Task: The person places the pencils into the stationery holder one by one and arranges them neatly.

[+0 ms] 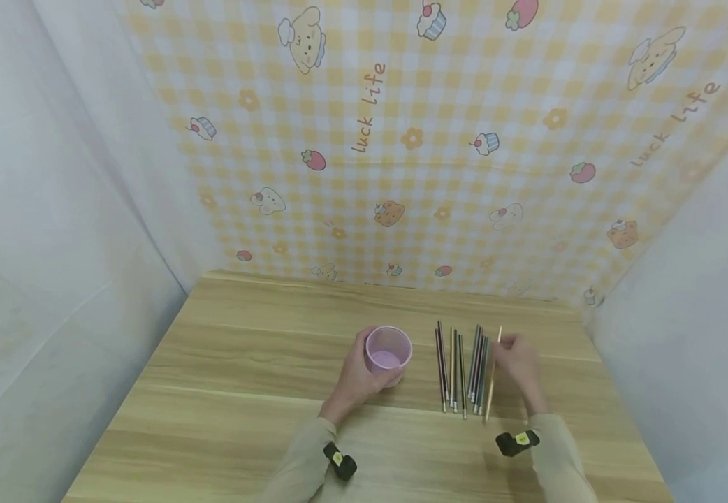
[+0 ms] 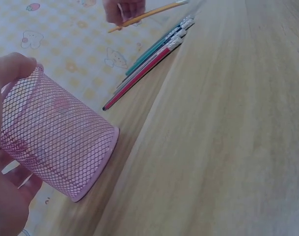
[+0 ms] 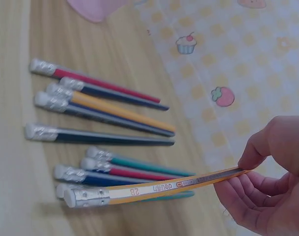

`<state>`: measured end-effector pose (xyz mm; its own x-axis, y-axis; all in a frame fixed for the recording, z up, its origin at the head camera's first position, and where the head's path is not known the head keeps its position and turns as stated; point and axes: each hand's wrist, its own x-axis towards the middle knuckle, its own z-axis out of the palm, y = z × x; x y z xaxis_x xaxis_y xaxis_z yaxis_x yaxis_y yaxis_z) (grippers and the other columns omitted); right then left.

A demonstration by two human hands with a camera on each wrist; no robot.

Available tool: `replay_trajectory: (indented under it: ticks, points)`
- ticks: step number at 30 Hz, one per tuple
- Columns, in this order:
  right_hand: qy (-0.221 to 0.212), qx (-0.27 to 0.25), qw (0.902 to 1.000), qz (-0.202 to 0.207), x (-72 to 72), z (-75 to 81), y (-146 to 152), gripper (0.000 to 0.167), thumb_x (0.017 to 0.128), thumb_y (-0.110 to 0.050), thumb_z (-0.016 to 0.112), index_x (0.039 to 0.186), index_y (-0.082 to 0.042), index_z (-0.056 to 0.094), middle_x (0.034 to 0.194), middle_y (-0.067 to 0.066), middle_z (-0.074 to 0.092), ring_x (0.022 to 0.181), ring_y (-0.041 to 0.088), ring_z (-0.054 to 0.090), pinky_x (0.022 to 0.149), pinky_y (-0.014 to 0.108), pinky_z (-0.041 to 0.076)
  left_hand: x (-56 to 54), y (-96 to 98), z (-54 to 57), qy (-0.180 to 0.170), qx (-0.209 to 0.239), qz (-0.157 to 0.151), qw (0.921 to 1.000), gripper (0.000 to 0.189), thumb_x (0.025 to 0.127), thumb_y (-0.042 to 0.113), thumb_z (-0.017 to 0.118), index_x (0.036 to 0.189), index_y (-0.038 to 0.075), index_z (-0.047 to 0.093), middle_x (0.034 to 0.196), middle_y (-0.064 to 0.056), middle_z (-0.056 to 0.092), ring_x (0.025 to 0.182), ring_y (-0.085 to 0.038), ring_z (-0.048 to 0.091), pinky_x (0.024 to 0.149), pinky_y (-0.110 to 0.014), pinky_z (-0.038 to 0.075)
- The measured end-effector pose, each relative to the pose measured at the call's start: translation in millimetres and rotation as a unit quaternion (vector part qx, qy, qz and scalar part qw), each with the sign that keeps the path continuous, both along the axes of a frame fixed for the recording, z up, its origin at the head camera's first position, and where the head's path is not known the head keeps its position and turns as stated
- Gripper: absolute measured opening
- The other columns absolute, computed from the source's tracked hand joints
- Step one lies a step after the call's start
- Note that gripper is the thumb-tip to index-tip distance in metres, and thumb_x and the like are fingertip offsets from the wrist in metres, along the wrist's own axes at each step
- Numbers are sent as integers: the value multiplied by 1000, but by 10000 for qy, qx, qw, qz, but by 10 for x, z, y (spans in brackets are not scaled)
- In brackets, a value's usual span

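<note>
A pink mesh pencil cup [image 1: 410, 355] stands on the table with its mouth up. My left hand [image 1: 359, 374] grips it from the left, the thumb near the rim in the left wrist view. To the right, my right hand [image 1: 518, 360] pinches a yellow pencil [image 3: 149, 191] between thumb and fingers near its tip end. The pencil's white eraser end points toward the near side of the table. Beside it lie several pencils in two loose groups, dark, red and yellow ones [image 3: 120, 113] nearer the cup and teal, red and blue ones [image 3: 149, 169] nearer the right hand.
The wooden table [image 1: 244, 391] reaches back to a yellow checked cloth [image 1: 351, 209] printed with cakes and strawberries. White sheets [image 1: 75, 209] hang on both sides. Each wrist wears a small black camera [image 1: 340, 461].
</note>
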<state>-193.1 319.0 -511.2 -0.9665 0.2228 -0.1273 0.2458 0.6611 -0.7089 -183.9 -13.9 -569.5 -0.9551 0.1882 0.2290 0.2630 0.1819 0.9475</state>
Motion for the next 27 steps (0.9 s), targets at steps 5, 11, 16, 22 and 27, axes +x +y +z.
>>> replay_trajectory:
  ticks: [5,11,16,22,27]
  points:
    - [126,-1,9999,25,-53,202,-54,49,99,-21,54,130,16,50,122,37,61,100,41,67,83,46,61,6,25,-28,140,72,53,9999,94,73,24,90,150,14,38,140,-9,54,127,-32,56,104,-55,52]
    - [567,17,9984,66,-122,472,-168,50,99,-22,53,132,15,50,123,35,61,106,44,66,90,50,59,2,19,-43,220,111,48,9997,93,73,29,90,150,17,38,141,-9,54,127,-33,56,104,-57,51]
    - [1013,87,9948,78,-161,643,-268,44,98,-20,54,129,11,53,119,31,64,107,43,64,92,52,57,3,15,-35,92,293,16,9995,93,72,22,91,150,19,39,142,-12,54,129,-35,55,106,-61,48]
    - [1386,162,9900,220,-196,817,-397,40,98,-19,54,128,6,52,118,26,64,107,40,62,94,53,55,49,30,79,-1,512,-110,9986,93,74,7,87,151,5,35,144,-26,49,130,-48,51,107,-67,44]
    - [1658,-25,9856,324,-242,994,-558,39,96,-16,53,128,7,51,116,24,63,107,38,61,94,49,54,21,30,-3,37,387,-30,9992,93,73,17,89,150,13,38,142,-17,52,129,-39,54,106,-62,48]
